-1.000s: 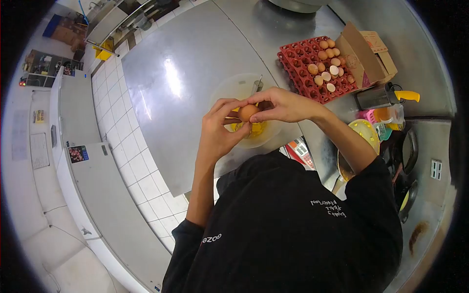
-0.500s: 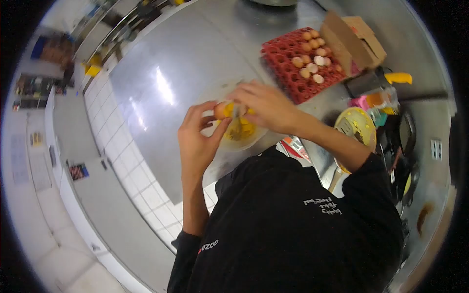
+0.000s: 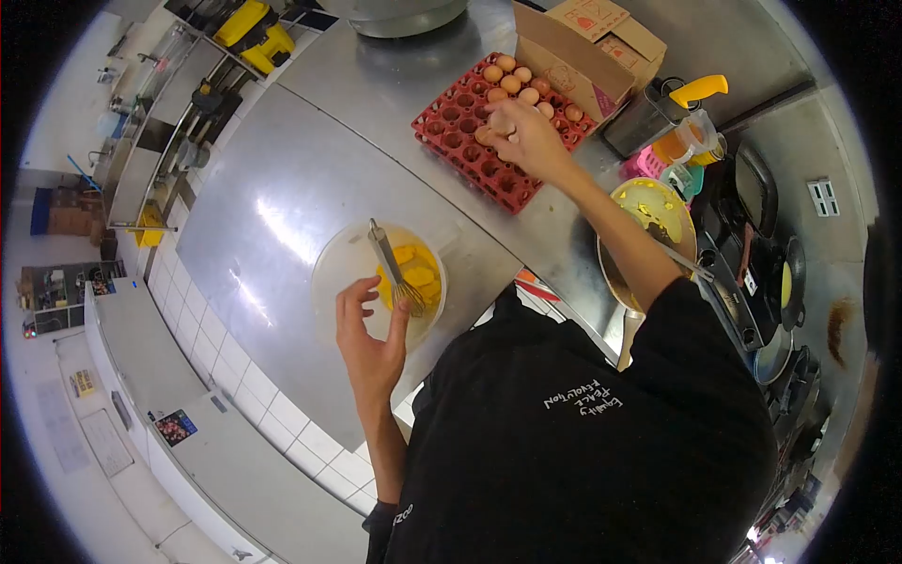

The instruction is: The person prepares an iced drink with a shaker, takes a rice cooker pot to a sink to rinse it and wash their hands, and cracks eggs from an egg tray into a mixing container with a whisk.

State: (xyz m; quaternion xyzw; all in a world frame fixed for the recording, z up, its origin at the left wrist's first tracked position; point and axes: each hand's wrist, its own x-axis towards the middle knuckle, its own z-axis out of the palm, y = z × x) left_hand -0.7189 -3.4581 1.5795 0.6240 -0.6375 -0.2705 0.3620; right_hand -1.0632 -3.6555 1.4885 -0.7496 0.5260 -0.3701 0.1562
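Observation:
My left hand (image 3: 374,329) hovers at the near side of a pale bowl (image 3: 331,254), its fingers apart with nothing in them. A wire whisk (image 3: 385,249) rests in the bowl, its wires among egg yolks (image 3: 421,268). My right hand (image 3: 534,141) reaches over a red egg tray (image 3: 451,160), fingers curled round a pale eggshell (image 3: 502,122). Several brown eggs (image 3: 510,84) sit in the tray's far part; the hand hides some of its cups.
An open cardboard box (image 3: 573,61) stands behind the tray. To the right are a yellow-handled container (image 3: 639,122), a pan with yellow residue (image 3: 648,202) under my right forearm, and dark frying pans (image 3: 752,193). A large metal vessel (image 3: 404,17) stands at the back.
My right hand has moved from the bowl to the egg tray. My left hand has let go of the egg and opened beside the bowl. The view has shifted.

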